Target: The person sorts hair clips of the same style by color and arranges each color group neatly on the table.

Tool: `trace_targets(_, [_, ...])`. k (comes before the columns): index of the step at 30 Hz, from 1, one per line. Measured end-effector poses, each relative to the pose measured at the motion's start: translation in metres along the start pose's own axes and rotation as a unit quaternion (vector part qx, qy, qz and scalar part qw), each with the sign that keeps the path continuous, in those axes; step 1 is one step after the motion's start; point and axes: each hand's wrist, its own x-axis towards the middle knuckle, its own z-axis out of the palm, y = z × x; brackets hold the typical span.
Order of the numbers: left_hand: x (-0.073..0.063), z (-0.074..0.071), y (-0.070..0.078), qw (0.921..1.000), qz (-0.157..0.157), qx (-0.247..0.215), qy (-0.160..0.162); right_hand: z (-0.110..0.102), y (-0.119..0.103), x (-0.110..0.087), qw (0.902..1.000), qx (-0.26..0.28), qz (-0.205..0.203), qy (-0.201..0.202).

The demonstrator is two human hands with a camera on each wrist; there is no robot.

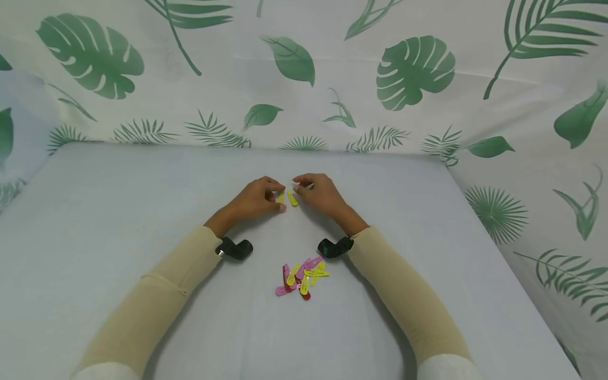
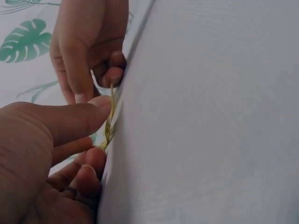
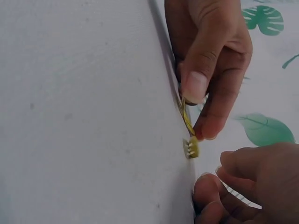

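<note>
Between the thumb and fingers of my left hand (image 1: pixel 258 199) is a yellow snap hair clip (image 1: pixel 280 198), pinched at its ends close to the white tabletop. A second yellow hair clip (image 1: pixel 292 199) lies just right of it, between both hands; the right wrist view shows its toothed end (image 3: pixel 193 147). My right hand (image 1: pixel 324 196) hovers beside that second clip with loosely bent fingers, thumb and fingertips apart, holding nothing. Nearer to me sits a loose pile of snap hair clips (image 1: pixel 304 275) in yellow, pink and red, several overlapping.
A white cloth covers the table (image 1: pixel 142 184). Behind it and along the right side hangs a white curtain (image 1: pixel 332 63) printed with green leaves. Black wrist cameras (image 1: pixel 237 249) are strapped under both forearms, on either side above the pile.
</note>
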Motion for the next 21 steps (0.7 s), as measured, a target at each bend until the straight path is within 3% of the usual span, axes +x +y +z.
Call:
trace_targets(8, [-0.001,0.001,0.0,0.9996,0.028,0.01,-0.004,-0.008,0.007,-0.01,0.9998,0.016,0.005,-0.009])
trace_targets(21, [0.001,0.003,-0.001,0.9999,-0.004,0.008,0.008,-0.017,0.009,-0.037,0.9976,-0.004,-0.036,-0.058])
